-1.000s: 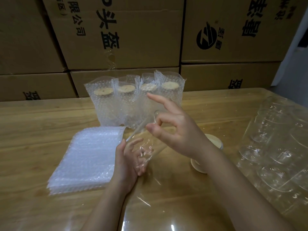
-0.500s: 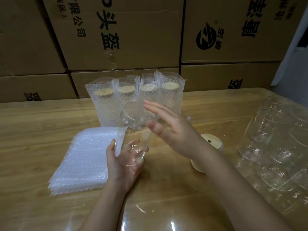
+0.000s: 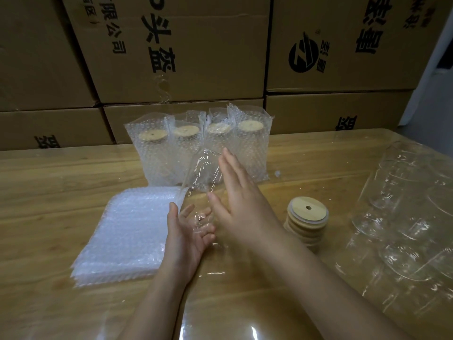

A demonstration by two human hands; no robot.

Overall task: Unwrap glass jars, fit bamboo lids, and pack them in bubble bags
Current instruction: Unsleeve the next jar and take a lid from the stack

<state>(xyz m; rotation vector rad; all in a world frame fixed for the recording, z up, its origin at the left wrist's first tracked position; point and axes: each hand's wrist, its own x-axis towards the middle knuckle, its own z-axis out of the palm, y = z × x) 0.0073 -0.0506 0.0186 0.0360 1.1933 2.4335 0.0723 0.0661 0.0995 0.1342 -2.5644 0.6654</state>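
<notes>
bubble bags left, lids right, packed jars behind

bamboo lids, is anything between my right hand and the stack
Nothing visible does. The right hand is open beside the glass jar that the left hand holds; only bare table lies between it and the bamboo lids.

The glass jar between the two grips is clear and blurred, so its rim and base are hard to trace. The right grip covers the jar's right side; whether its palm touches the glass cannot be told. The left grip shows its fingertips only dimly through the glass. The right forearm hides the lower left of the bamboo lid stack. The wrapped jars run off the right edge, so their count cannot be told. The cartons are cut by the top edge.
</notes>
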